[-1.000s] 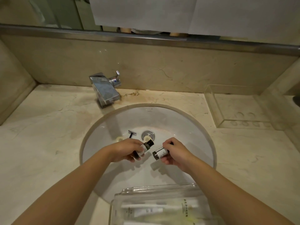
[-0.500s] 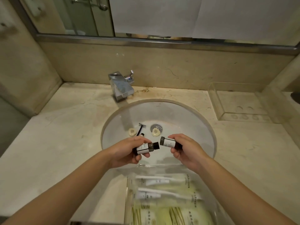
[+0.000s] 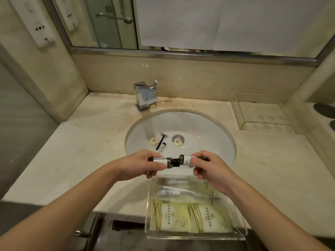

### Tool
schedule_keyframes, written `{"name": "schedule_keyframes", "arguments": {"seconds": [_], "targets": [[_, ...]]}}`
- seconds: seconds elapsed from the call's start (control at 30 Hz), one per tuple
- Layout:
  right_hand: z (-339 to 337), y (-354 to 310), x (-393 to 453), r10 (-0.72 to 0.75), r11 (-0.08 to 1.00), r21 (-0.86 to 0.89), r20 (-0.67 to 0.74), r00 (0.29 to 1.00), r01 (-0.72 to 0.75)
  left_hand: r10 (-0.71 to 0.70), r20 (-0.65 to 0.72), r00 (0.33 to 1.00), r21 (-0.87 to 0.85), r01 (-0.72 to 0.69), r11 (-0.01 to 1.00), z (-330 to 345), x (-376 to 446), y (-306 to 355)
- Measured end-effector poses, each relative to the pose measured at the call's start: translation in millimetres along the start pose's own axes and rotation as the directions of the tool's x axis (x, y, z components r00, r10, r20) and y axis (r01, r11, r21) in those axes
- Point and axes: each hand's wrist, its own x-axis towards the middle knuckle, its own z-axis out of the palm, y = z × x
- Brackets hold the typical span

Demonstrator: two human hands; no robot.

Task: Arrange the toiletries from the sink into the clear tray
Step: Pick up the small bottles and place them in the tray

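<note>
My left hand point(image 3: 140, 164) grips a small dark bottle with a white label point(image 3: 164, 162), held sideways. My right hand point(image 3: 211, 168) grips a second small dark bottle point(image 3: 185, 160), also sideways, and the two bottles meet end to end above the sink's near rim. Just below them the clear tray point(image 3: 241, 230) sits on the counter's front edge with packaged toothbrushes and yellow-green sachets inside. In the white sink point(image 3: 208, 127) lie two round soaps point(image 3: 154, 141) point(image 3: 178, 142), a razor point(image 3: 161, 140) and a small clear bottle point(image 3: 162, 147).
A chrome faucet point(image 3: 145, 96) stands behind the sink. A second clear tray point(image 3: 262, 113) sits at the counter's back right, against the wall. A mirror runs along the back wall. Dark round objects point(image 3: 324, 109) lie at the far right.
Both hands have lifted the two bottles out of the sink toward me and brought them together end to end. The view has pulled back, showing more of the near tray.
</note>
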Motion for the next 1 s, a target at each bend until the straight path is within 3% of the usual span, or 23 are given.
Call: {"name": "schedule_keyframes", "arguments": {"seconds": [0.1, 0.23, 0.37, 0.47, 0.57, 0.7, 0.83, 1.0], "targets": [[-2, 9, -13, -0.005, 0.997, -0.078, 0.004, 1.000, 0.005, 0.072, -0.043, 0.997, 0.208, -0.061, 0.976, 12, -12, 1], [-6, 21, -28, -0.022, 0.988, -0.152, 0.038, 0.999, 0.028, 0.061, -0.078, 0.995, 0.281, -0.036, 0.959, 34, -17, -7], [-8, 31, -38, -0.046, 0.938, -0.343, 0.026, 0.999, 0.052, 0.027, -0.072, 0.997, 0.374, 0.002, 0.928, 46, -18, -20], [-11, 37, -41, -0.089, 0.884, -0.459, 0.014, 0.996, 0.086, 0.085, -0.103, 0.991, 0.429, -0.033, 0.903, 57, -19, -29], [-15, 45, -44, -0.150, 0.795, -0.587, 0.054, 0.987, 0.153, 0.165, -0.127, 0.978, 0.547, -0.070, 0.834, 67, -20, -36], [-19, 61, -44, -0.205, 0.626, -0.757, 0.072, 0.976, 0.187, 0.314, -0.138, 0.939, 0.772, -0.096, 0.628, 70, -23, -54], [-15, 79, -45, -0.255, 0.441, -0.862, 0.148, 0.956, 0.251, 0.368, -0.130, 0.921, 0.886, -0.059, 0.461, 75, -25, -67], [-11, 89, -42, -0.322, 0.261, -0.913, 0.224, 0.920, 0.313, 0.376, -0.203, 0.904, 0.885, 0.005, 0.466, 80, -25, -69]]}}
